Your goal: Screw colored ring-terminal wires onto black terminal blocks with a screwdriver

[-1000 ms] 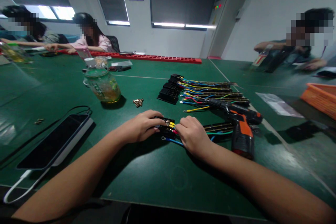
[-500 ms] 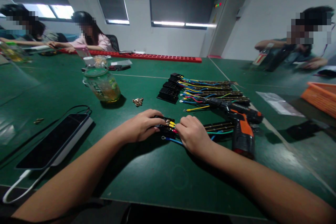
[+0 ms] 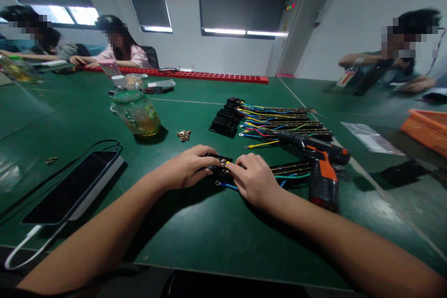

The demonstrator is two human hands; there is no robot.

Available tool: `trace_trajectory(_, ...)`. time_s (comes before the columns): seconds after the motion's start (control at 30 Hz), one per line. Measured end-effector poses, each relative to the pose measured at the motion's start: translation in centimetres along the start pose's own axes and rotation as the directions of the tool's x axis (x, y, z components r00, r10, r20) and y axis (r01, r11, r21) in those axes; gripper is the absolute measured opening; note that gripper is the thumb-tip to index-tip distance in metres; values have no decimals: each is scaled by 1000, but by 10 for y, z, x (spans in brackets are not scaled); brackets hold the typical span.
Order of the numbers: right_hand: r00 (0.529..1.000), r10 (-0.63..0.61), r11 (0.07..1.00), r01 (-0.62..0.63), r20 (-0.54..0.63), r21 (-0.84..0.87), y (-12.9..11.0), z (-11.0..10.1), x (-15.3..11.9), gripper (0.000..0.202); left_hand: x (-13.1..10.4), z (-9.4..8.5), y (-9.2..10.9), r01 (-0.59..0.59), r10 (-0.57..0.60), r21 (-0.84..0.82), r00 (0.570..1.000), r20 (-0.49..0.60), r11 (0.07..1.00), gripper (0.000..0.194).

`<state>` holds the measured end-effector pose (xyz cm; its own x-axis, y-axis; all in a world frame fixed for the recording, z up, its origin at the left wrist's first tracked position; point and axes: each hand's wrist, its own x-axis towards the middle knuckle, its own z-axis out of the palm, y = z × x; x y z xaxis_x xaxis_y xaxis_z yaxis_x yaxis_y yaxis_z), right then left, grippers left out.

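My left hand [image 3: 192,167] is closed around the end of a black socket unit [image 3: 226,178] lying on the green table. From the right, my right hand [image 3: 257,179] pinches a yellow-sleeved wire [image 3: 228,164] at the metal terminals of that unit. Its fingertips hide most of the wire ends there. A blue wire [image 3: 228,186] with a ring lug sticks out below the unit. The unit's long black strip [image 3: 291,168] runs off to the right behind my right hand. A small pile of brass-coloured screws [image 3: 184,135] lies beyond my left hand.
Several wired socket units [image 3: 225,123] lie in a row behind my hands. An orange-and-black cordless drill [image 3: 323,167] rests to the right. A drink jar [image 3: 136,114] and a phone [image 3: 71,188] stand at left. An orange basket [image 3: 428,130] sits at far right; co-workers sit around the table.
My right hand's fingers have shifted slightly and opened out a little, now covering more of the yellow and red wire ends. My left hand stays in place.
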<state>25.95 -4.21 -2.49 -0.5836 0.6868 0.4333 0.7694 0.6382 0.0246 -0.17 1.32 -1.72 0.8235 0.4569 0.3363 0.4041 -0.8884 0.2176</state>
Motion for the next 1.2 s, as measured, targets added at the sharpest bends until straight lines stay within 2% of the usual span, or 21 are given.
trace_trajectory(0.4,990,39,995,-51,135,87,1,-3,5,29,1,-1,2,-4,4,12,1000,-10,1000,30)
trace_trajectory(0.67,991,16,992,-33,134,121,3,-3,6,32,2,-3,4,3,-3,16,1000,-6,1000,30)
trace_trajectory(1.0,989,-8,998,-1,148,63,2,-3,5,29,1,-2,3,10,-10,11,1000,-7,1000,29)
trace_trajectory(1.2,993,-22,999,19,116,32,-1,-3,2,28,2,-1,2,3,-3,28,1000,-9,1000,28)
